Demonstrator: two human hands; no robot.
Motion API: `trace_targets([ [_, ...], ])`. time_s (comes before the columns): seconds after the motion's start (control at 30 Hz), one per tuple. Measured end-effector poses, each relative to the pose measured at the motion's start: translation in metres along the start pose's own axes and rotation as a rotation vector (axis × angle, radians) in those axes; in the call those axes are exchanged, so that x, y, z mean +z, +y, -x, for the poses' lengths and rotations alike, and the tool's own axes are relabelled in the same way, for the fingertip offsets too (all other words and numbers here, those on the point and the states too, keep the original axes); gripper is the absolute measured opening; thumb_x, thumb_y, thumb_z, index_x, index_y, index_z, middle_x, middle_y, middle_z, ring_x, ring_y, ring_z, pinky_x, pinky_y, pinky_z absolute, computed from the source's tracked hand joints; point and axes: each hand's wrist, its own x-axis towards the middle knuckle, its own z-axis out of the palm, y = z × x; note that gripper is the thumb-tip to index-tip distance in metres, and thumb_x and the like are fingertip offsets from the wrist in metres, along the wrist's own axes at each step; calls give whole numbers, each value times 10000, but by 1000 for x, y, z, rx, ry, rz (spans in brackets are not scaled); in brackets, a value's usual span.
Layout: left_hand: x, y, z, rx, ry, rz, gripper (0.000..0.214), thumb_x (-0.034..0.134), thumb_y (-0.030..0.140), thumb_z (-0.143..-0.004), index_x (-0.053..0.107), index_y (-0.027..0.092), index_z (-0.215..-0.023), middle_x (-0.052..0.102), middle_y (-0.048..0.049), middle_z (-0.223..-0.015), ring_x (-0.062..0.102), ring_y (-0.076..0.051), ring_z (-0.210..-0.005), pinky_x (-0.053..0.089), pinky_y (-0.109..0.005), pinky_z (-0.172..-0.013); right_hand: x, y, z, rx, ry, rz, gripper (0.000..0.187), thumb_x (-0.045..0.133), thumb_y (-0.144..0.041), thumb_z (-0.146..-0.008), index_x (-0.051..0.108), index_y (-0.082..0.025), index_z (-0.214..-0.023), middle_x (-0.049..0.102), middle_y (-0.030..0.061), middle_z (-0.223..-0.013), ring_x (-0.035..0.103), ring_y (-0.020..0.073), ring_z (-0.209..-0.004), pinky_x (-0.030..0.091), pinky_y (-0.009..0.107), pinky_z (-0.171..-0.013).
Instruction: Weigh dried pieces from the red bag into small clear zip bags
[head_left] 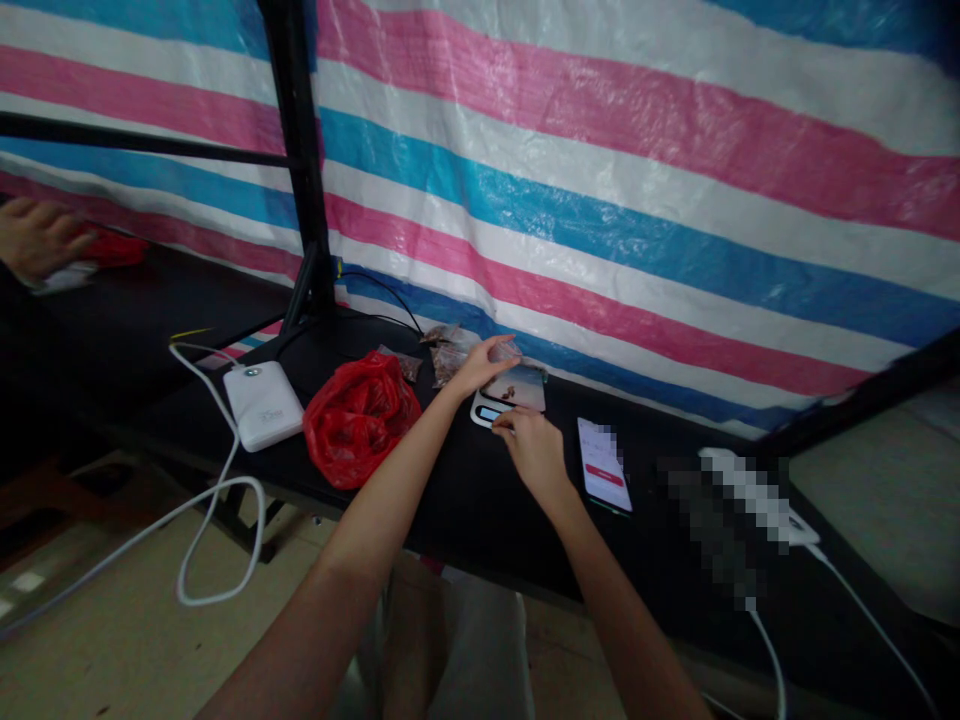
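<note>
A small digital scale [484, 412] with a lit display lies on the black table, and a few small brown pieces [508, 392] rest on its silvery plate. My left hand [484, 368] reaches over the scale's far left side, thumb and forefinger around a small clear plastic bag [507, 351]. At the display's right end, the fingers of my right hand [534, 445] are drawn together; anything between their tips is too small to make out. Behind my left hand lie several clear bags of brown bits [447, 362], partly hidden by it.
Left of my forearm sits a crumpled red plastic bag [361, 420], beside a white power bank [262, 405] with a looping cable. A lit phone [604, 465] and a white power strip [757, 495] lie at right. Another person's hand [41, 240] shows at far left.
</note>
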Motion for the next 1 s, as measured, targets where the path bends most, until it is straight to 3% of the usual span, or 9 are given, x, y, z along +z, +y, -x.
trace_targets([
  [0.1,4,0,1,2,-54,5,572,688,309,-665,524,119,-1179,628,-93,-1030,571,-195,-927,410,-335,-884,-31,23,-28,138,177,15,157,539,-296,-817,670,-258,-896,668,31,-895,601,192,-782,414,277,-652],
  [0.23,9,1,2,22,-110,15,541,716,283,-629,564,113,-1120,617,-96,-1069,556,-199,-967,389,-333,-911,-58,39,-74,44,109,86,171,546,-252,-804,688,-222,-893,678,59,-877,603,213,-802,415,289,-686],
  [0.4,9,3,1,9,-133,101,504,719,268,-617,586,86,-1068,634,-97,-1014,567,-191,-921,402,-329,-885,-58,32,-96,-142,-25,133,214,536,-206,-800,679,-187,-958,673,88,-951,585,215,-887,397,288,-742],
  [0.53,8,5,0,5,-106,153,511,723,261,-610,586,92,-1073,634,-98,-1012,569,-191,-920,401,-329,-880,-54,34,-92,-87,123,98,210,499,-254,-829,680,-209,-925,673,74,-948,562,234,-927,342,374,-835],
  [0.6,6,4,0,-1,-91,160,546,725,261,-610,568,100,-1108,635,-97,-1010,571,-185,-914,402,-327,-878,-47,41,-87,10,258,38,235,457,-258,-847,669,-205,-933,668,71,-950,563,224,-897,338,386,-836],
  [0.67,3,3,-1,-15,-68,164,572,717,269,-624,544,111,-1146,638,-94,-1002,575,-173,-899,407,-318,-868,-34,51,-82,86,297,-87,244,447,-268,-846,656,-197,-948,668,62,-932,574,192,-805,381,345,-775],
  [0.83,-10,-1,-2,-26,42,108,577,705,298,-639,535,113,-1158,645,-89,-977,583,-162,-867,419,-299,-838,17,68,-71,52,20,-394,320,634,-289,-705,637,-158,-997,662,66,-965,586,159,-750,452,285,-692],
  [0.93,-15,-4,-2,-14,60,50,573,703,307,-641,542,110,-1155,649,-89,-970,583,-166,-864,419,-302,-836,38,68,-70,-36,-31,-435,435,692,-257,-646,614,-150,-1060,664,71,-949,597,164,-763,466,302,-708],
  [1.0,-15,-5,-2,-15,54,24,571,703,311,-641,545,116,-1154,653,-81,-953,583,-166,-855,422,-301,-829,45,67,-71,-106,-52,-478,338,685,-231,-659,652,-149,-985,681,59,-883,610,166,-767,469,303,-723],
])
